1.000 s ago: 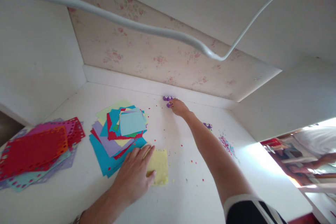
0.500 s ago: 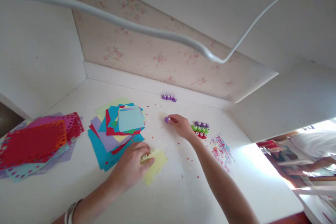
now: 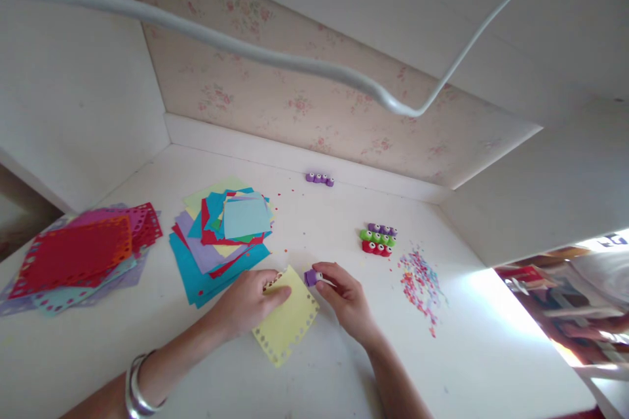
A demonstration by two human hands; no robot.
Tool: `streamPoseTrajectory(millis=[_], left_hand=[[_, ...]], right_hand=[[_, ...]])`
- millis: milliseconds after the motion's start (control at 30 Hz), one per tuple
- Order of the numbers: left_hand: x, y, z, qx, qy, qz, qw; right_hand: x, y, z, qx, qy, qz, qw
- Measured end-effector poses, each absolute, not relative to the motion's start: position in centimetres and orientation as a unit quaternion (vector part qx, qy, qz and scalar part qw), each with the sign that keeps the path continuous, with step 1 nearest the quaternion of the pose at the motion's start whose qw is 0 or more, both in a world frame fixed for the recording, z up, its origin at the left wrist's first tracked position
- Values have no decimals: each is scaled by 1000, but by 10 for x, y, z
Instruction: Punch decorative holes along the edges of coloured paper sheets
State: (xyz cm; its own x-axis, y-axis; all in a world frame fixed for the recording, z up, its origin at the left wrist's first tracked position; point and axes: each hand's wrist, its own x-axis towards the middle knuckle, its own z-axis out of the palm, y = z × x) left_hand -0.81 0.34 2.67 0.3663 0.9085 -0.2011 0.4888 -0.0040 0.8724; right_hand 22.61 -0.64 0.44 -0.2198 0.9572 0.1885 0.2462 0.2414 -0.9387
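Note:
Between the thumb and fingers of my left hand (image 3: 255, 298) is a sheet of yellow paper (image 3: 289, 317) with small holes punched along its edges. My right hand (image 3: 344, 298) grips a small purple craft punch (image 3: 311, 277) with a white top, right beside the paper's upper right edge. Whether the punch touches the paper I cannot tell. Farther right stand short rows of purple, green and red punches (image 3: 377, 248). Another row of purple punches (image 3: 319, 179) is near the back wall.
Left of centre lies a stack of coloured paper (image 3: 246, 216). Hole-edged sheets (image 3: 78, 252) are piled at the far left. Tiny paper bits (image 3: 417, 285) are heaped on the white table (image 3: 221, 380) at right. A white cable (image 3: 275, 59) crosses overhead.
My right hand has drawn back toward me with the purple punch, up to the yellow paper. The paper is now raised and turned, showing its punched edges. My left hand still holds it.

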Motion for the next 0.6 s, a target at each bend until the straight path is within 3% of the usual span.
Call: streamPoseTrajectory(millis=[600], left_hand=[[-10, 5, 22, 685, 492, 203, 497]], right_hand=[[227, -10, 6, -443, -714, 386, 381]])
